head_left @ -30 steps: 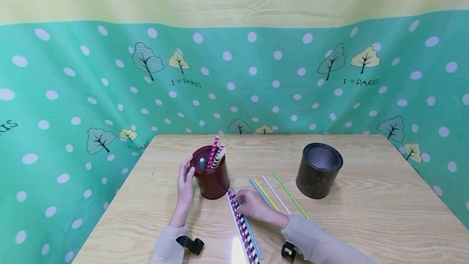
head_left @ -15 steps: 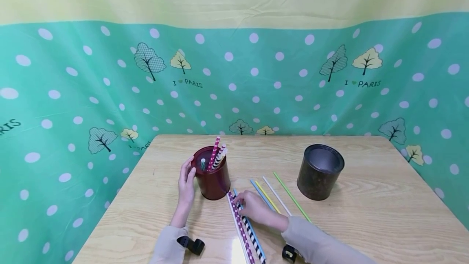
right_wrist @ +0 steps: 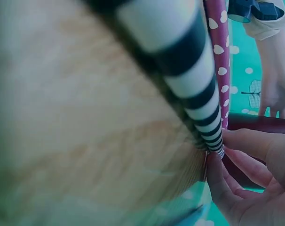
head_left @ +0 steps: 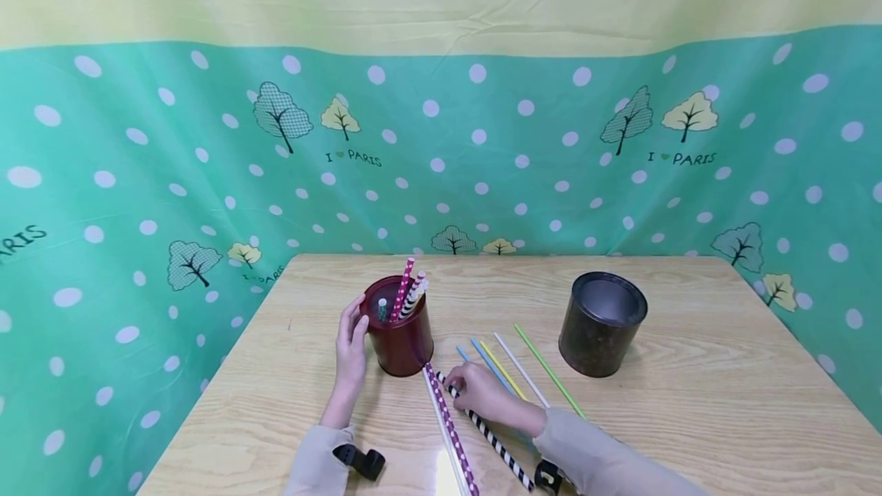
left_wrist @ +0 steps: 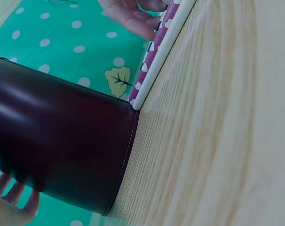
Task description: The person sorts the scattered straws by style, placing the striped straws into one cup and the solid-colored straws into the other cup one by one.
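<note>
My left hand (head_left: 350, 347) holds the left side of a dark red can (head_left: 403, 350), fingers and thumb spread along its curved wall. Several patterned straws (head_left: 400, 293) stand inside the can. With thumb and fingers, my right hand (head_left: 478, 395) pinches a black-and-white striped straw (head_left: 501, 448) near its far end; the right wrist view shows the fingertips (right_wrist: 215, 165) there. Left of it a purple straw with white hearts (head_left: 452, 436) and a white straw (head_left: 441, 419) lie side by side, their far ends at the can's base. A blue straw (head_left: 463, 353) is partly hidden under my right hand.
Right of my right hand lie several thin straws: blue (head_left: 492, 364), yellow (head_left: 506, 373), white (head_left: 520, 366) and green (head_left: 547, 370). Beyond them a dark can (head_left: 598, 347) stands upright on the wooden table (head_left: 710, 373). A green dotted curtain (head_left: 441, 174) hangs behind.
The striped straw's near end has swung right, away from the purple straw, in my right hand. The blue straw beside it has shifted right. My left hand stays on the red can.
</note>
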Available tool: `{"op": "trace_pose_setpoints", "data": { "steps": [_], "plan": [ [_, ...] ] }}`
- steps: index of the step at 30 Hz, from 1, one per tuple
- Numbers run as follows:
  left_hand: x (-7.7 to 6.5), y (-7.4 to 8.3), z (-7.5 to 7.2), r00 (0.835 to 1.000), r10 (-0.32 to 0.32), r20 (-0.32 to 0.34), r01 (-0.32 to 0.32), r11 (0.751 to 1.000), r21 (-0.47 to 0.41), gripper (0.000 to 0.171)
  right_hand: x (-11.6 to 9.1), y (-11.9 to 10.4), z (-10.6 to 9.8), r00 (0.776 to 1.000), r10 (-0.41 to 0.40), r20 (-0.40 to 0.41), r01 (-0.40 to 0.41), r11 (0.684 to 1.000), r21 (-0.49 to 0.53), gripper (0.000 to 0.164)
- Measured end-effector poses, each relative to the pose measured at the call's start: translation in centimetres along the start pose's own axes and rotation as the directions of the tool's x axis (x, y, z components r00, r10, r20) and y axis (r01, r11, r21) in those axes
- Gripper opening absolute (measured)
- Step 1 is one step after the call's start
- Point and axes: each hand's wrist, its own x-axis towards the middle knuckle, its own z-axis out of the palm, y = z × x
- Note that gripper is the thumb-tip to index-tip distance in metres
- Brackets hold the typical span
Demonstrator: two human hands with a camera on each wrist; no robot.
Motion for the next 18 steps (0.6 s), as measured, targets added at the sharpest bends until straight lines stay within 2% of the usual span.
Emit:
{"op": "trace_pose_setpoints", "data": {
  "steps": [9, 14, 18],
  "plan": [
    [-0.10, -0.02, 0.00, 1.000, -0.016, -0.006, 0.016, 1.000, 0.008, 0.036, -0.12, 0.45, -0.10, 1.000, 0.000, 0.030, -0.001, 0.998, 0.055, 0.028],
    [-0.12, 0.12, 0.07, 1.000, -0.018, -0.014, 0.018, 1.000, 0.004, 0.035, -0.31, 0.36, -0.31, 1.000, 0.025, 0.003, -0.025, 0.996, 0.085, 0.027],
    [-0.06, 0.20, 0.10, 1.000, -0.013, -0.017, 0.013, 1.000, 0.013, 0.035, -0.27, 0.21, -0.61, 0.999, 0.018, -0.040, -0.013, 0.992, 0.128, 0.026]
  ]
}}
